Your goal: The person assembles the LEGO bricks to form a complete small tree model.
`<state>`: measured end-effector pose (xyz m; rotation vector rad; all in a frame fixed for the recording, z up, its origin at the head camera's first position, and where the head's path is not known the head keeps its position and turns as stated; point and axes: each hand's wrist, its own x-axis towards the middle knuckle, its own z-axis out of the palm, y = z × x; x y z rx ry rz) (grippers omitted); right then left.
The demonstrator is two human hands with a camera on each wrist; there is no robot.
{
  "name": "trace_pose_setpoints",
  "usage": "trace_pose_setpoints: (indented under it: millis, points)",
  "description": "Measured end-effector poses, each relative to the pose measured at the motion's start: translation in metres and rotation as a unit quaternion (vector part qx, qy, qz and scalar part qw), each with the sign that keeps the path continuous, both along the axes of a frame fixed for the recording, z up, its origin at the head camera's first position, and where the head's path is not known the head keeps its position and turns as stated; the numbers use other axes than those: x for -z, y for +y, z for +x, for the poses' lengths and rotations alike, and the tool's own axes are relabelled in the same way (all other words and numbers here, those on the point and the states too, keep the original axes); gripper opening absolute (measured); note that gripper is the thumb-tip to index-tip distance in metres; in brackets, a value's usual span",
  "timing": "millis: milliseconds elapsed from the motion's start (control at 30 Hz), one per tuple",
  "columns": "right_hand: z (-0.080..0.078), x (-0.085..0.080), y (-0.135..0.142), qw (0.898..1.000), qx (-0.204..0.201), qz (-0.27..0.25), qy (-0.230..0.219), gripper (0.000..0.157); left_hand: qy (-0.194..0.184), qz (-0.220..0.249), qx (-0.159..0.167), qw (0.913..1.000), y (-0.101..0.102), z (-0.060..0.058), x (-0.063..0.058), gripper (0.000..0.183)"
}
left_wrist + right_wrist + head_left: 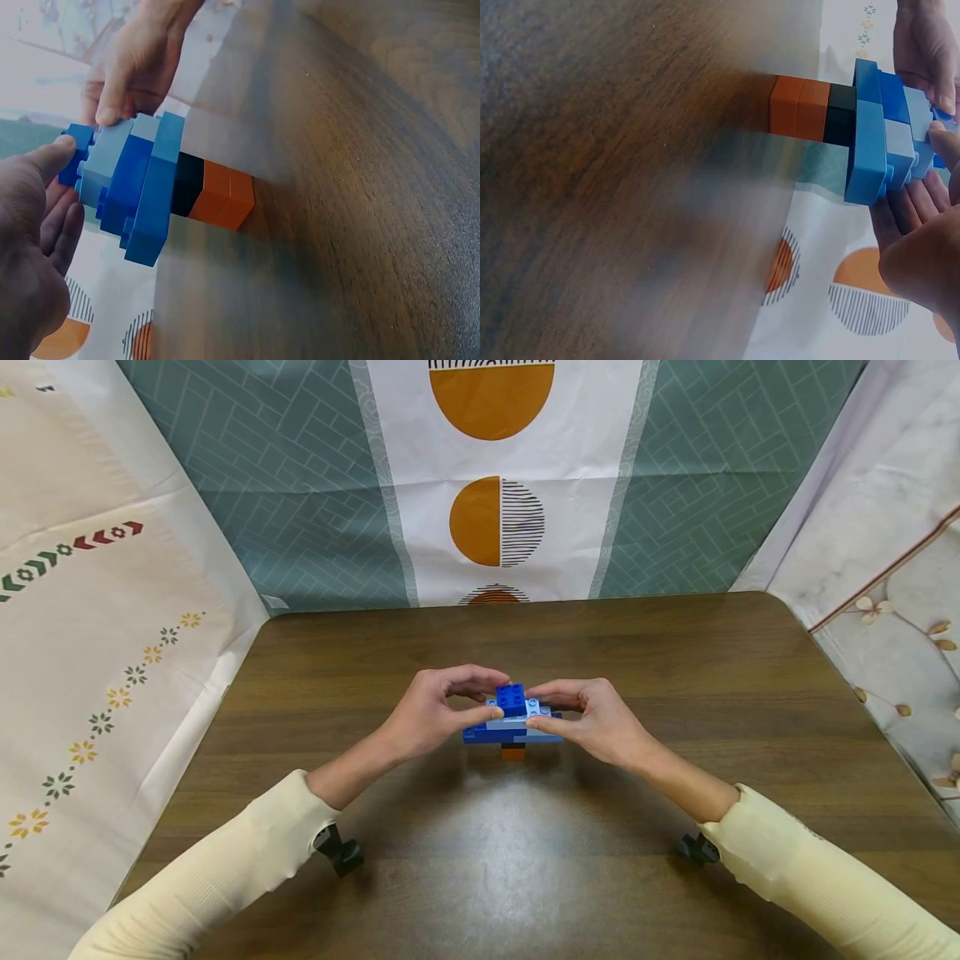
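A tree-like stack of toy building bricks stands upright on the table between both hands. Its trunk is orange bricks [225,196] with a black brick [841,114] above them. Wider tiers of blue bricks [495,733] and light blue bricks [917,131] step inward toward the top. My left hand [427,714] pinches the small dark blue brick [511,699] at the peak, thumb in front and fingers behind. From the other side, my right hand [600,722] holds the light blue tier just below, its thumb on the near face and its fingers behind.
The brown wooden table [510,877] extends around the stack. A patterned cloth [315,485] hangs beyond its far edge, with light printed cloths at the left [112,693] and right [862,560]. Dark wrist devices [341,852] hang under both sleeves.
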<state>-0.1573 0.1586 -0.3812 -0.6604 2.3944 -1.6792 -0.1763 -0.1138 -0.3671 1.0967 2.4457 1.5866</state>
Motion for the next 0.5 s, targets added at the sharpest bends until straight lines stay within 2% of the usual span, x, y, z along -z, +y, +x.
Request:
trace_pose_setpoints:
  millis: [500]
  points:
    - [0.0004,0.0006,-0.0004,1.0,-0.002,0.009,0.012,0.035,0.005,-0.011,0.008,0.9999,0.0,0.0016,0.0003,0.038]
